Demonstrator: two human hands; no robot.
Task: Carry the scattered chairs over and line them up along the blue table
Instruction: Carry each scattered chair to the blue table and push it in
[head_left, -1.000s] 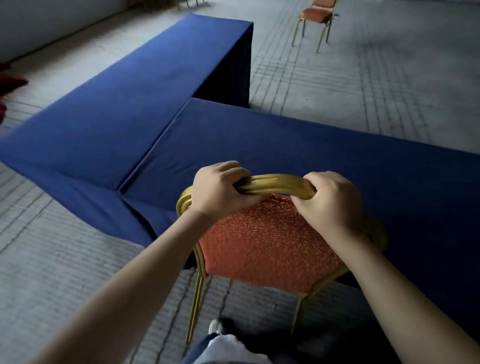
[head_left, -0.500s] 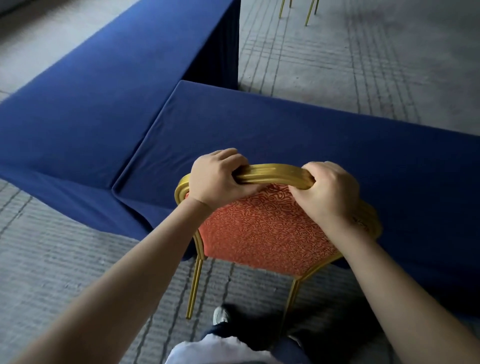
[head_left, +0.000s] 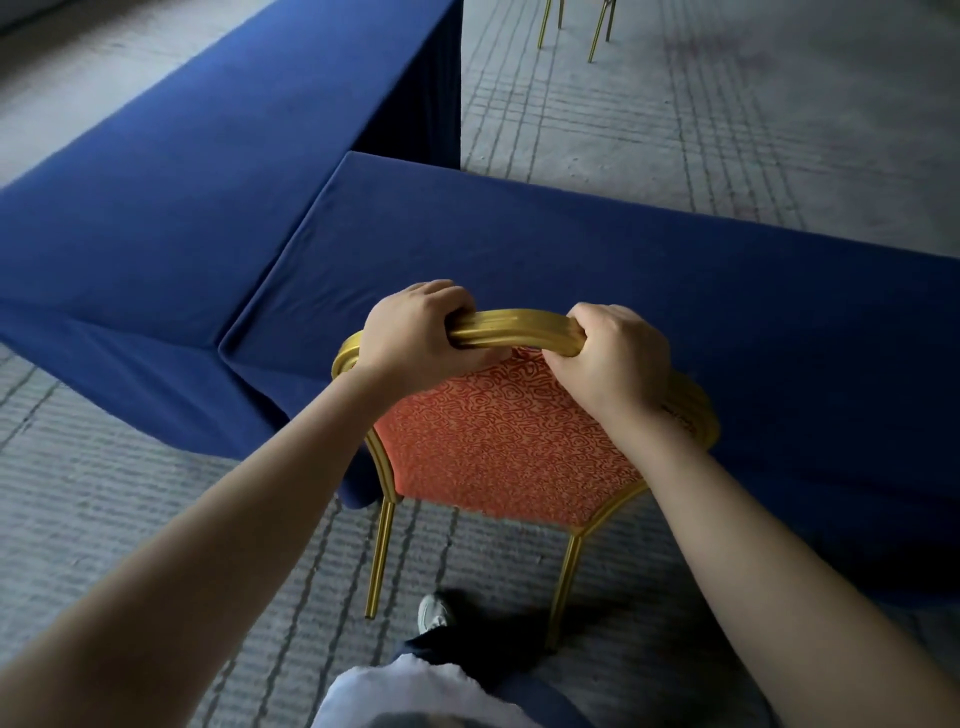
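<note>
A chair (head_left: 509, 441) with a gold metal frame and an orange patterned back stands right in front of me, its front pushed under the near edge of the blue table (head_left: 597, 249). My left hand (head_left: 415, 332) grips the left part of the gold top rail. My right hand (head_left: 618, 358) grips the same rail further right. Two rear legs of the chair reach down to the carpet near my shoe (head_left: 434, 613). The seat is hidden by the backrest and the tablecloth.
A second blue-clothed table (head_left: 208, 140) meets this one at an angle on the left. Gold legs of another chair (head_left: 574, 23) show at the top edge, beyond the tables. Grey lined carpet (head_left: 727, 119) covers the floor all around.
The view has tilted down and come closer to the table, so the far chair has slid mostly out of frame. Both hands keep their grip on the top rail.
</note>
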